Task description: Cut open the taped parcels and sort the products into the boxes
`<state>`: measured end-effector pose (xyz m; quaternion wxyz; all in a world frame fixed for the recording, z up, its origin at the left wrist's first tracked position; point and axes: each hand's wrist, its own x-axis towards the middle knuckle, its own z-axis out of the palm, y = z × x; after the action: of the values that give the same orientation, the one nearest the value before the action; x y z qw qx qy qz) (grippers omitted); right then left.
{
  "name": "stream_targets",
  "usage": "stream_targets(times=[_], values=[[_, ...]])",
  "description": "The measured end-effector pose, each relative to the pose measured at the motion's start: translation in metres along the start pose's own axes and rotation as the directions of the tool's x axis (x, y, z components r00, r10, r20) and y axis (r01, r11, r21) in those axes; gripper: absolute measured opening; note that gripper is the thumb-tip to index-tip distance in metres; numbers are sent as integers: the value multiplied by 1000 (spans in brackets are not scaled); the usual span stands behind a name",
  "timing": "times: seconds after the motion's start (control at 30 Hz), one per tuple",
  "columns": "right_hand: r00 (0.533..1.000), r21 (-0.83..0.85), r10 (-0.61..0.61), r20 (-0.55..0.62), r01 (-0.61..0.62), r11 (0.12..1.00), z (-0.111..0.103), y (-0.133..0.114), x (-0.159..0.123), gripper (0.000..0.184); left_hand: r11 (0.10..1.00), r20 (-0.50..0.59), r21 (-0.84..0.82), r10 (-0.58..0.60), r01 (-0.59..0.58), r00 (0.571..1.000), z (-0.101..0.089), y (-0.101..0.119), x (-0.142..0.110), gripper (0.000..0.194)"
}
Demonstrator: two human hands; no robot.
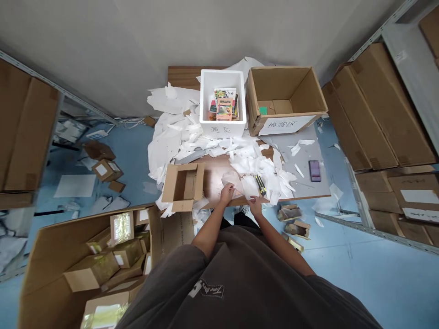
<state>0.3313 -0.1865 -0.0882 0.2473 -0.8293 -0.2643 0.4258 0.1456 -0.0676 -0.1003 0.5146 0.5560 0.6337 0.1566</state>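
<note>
My left hand (227, 193) has its fingers pinched on a thin, crumpled white paper wrapping (232, 177) near the table's front edge. Something pinkish shows faintly beside those fingers, too small to name. My right hand (254, 204) is closed at the lower edge of a white paper sheet (251, 186), just right of the wrapping. A black and yellow utility knife (260, 185) lies on paper scraps close to my right hand. To the left, a small open cardboard box (169, 183) stands on the table.
Torn white paper (192, 141) covers much of the table (217, 167). Behind it stand a white foam box (222, 129) holding booklets (224, 109) and a large carton (254, 109). A purple box (314, 171) lies right. A big carton of parcels (37, 265) stands lower left.
</note>
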Motion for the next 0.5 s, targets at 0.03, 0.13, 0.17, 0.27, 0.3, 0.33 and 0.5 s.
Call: stream_targets(times=[0.03,0.13,0.17,0.27,0.3,0.33,0.5], values=[[1000,-3,-12,7,12,1000,2,-3,2,32,997,-2,-72,7,-7,1000,-9,-8,-4,13],[997,-12,-61,40,61,998,13,-13,8,32,945,-39,-326,-34,19,999,-29,-32,-19,26],[996,-15,-81,48,82,997,19,-17,10,34,910,-53,-413,-70,42,996,-33,-40,-23,31],[989,-24,-121,87,123,992,36,-28,15,40,828,-74,-550,-179,109,981,-32,-55,-28,38],[986,-31,-124,108,128,991,41,-31,17,43,814,-80,-567,-203,123,976,-29,-57,-28,38],[984,-45,-125,126,132,990,46,-34,18,46,817,-91,-562,-219,131,971,-27,-59,-26,38],[980,-133,-141,142,160,978,61,-39,27,63,889,-281,-408,-341,211,897,-31,-68,-19,26]])
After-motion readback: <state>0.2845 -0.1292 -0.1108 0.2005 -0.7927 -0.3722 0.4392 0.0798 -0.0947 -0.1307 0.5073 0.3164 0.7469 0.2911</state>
